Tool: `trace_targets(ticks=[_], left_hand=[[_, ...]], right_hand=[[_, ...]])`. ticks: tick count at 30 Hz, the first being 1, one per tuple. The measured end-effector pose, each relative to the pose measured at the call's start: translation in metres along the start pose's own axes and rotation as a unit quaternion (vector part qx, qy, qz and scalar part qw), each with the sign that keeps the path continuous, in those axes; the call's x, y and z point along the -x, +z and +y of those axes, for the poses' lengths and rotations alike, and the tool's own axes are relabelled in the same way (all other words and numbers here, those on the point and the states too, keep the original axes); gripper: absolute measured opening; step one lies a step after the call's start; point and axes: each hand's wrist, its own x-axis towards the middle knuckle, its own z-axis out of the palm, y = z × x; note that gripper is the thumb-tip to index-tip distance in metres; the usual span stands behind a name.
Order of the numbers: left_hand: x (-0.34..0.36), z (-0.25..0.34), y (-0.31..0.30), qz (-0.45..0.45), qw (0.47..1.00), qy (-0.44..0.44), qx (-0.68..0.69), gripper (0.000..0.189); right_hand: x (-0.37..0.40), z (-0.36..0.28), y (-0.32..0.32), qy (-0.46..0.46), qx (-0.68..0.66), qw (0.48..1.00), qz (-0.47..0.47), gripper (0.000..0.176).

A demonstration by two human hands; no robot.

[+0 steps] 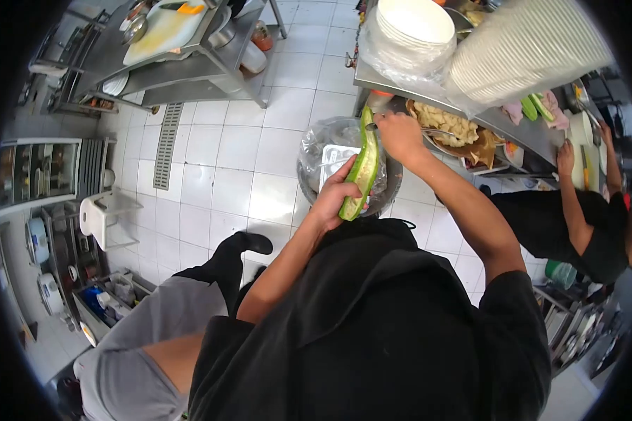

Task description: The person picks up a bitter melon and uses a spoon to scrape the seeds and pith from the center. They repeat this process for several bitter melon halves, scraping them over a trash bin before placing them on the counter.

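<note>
My left hand (334,196) is wrapped round the lower part of a halved bitter melon (362,172), long and green, its pale, pithy inside facing up. Close to the melon's far end, my right hand (399,137) is closed round a metal spoon (439,131). The spoon's handle sticks out to the right, and its other end is at the melon's top, touching or nearly so. Below both hands stands a round bin (307,184) lined with clear plastic, a white tray (336,160) lying inside it.
Stacked white bowls (416,24) in plastic stand on the steel counter (400,90) at right; a pan of pale food (446,119) sits below. A co-worker (576,224) works at the right, and another person (140,351) stands at my left. A steel table (189,59) is at upper left.
</note>
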Motion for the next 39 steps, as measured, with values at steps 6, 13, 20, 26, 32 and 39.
trace_targets(ticks=[6, 13, 20, 26, 32, 39], left_hand=[[-0.004, -0.01, 0.004, 0.062, 0.996, 0.004, -0.064, 0.091], [-0.011, -0.019, 0.002, 0.083, 0.98, 0.023, -0.18, 0.085], [-0.026, -0.021, -0.01, 0.123, 0.966, 0.05, -0.223, 0.087], [-0.028, -0.021, -0.015, 0.105, 0.96, 0.042, -0.255, 0.084], [-0.032, -0.016, -0.019, 0.102, 0.968, 0.04, -0.224, 0.083], [-0.023, 0.003, -0.021, 0.066, 0.989, 0.026, -0.127, 0.077]], right_hand=[[0.002, -0.004, -0.002, -0.038, -0.016, 0.994, -0.099, 0.018], [0.013, -0.004, -0.016, -0.02, -0.049, 0.983, -0.178, 0.018], [0.028, -0.021, -0.011, 0.008, -0.099, 0.974, -0.202, 0.02], [0.035, -0.028, -0.013, 0.009, -0.1, 0.97, -0.223, 0.02], [0.044, -0.05, -0.018, 0.016, -0.087, 0.971, -0.223, 0.019], [0.039, -0.041, -0.034, 0.023, -0.168, 0.975, -0.145, 0.021]])
